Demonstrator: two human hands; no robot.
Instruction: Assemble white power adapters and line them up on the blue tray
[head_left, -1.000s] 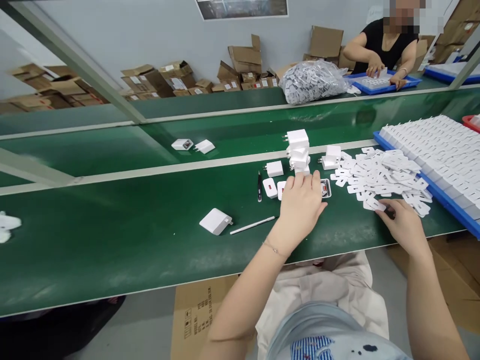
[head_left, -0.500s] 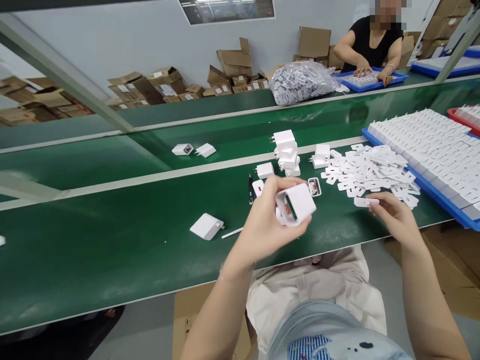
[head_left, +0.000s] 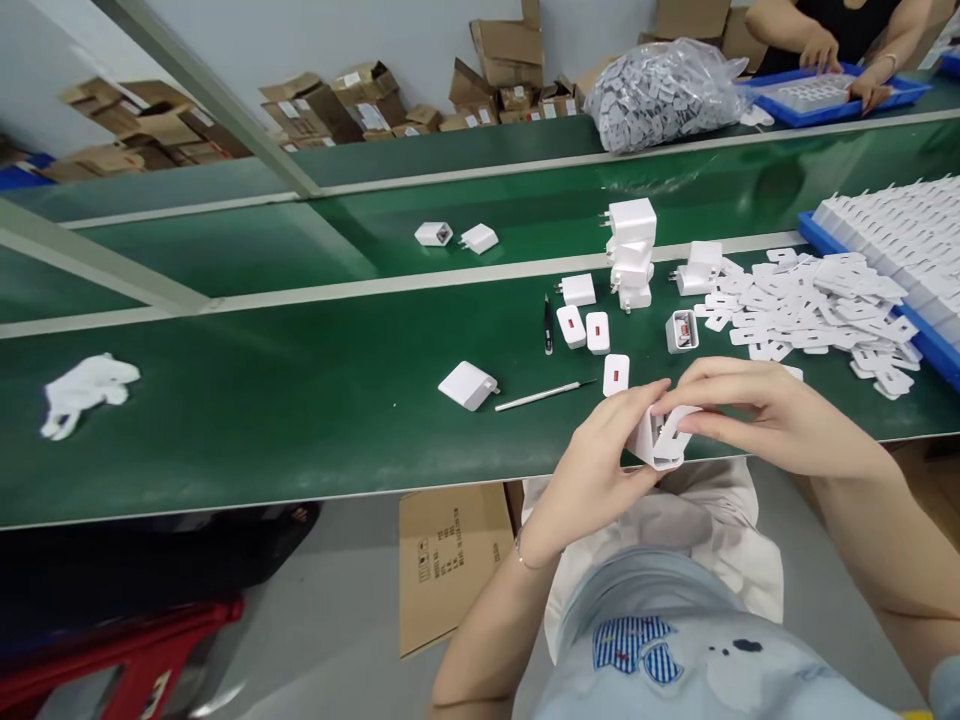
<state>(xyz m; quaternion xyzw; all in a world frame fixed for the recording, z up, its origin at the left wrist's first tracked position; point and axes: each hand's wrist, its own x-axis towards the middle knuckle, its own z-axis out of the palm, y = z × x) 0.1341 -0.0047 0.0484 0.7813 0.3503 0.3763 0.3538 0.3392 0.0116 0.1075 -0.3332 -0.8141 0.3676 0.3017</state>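
Note:
A white charger housing (head_left: 661, 438) is held at the near edge of the green bench (head_left: 300, 400), in front of my lap. My left hand (head_left: 600, 462) grips it from the left and below. My right hand (head_left: 757, 415) is closed over its top, fingers pressing on it. Just beyond my hands lie three small white chargers with red ports (head_left: 596, 333). A stack of white chargers (head_left: 631, 255) stands behind them. A heap of flat white cover plates (head_left: 814, 310) lies to the right.
A blue tray of white parts (head_left: 911, 235) sits far right. A charger (head_left: 468, 385), a white stick (head_left: 541, 397) and black tweezers (head_left: 548, 325) lie on the bench. A white cloth (head_left: 86, 388) lies left. Another person's hands (head_left: 847, 65) work at a blue tray across the belt.
My left hand lifted a charger housing off the bench and drew it toward me. My right hand left the heap of plates and closed on the housing. The camera tilted down.

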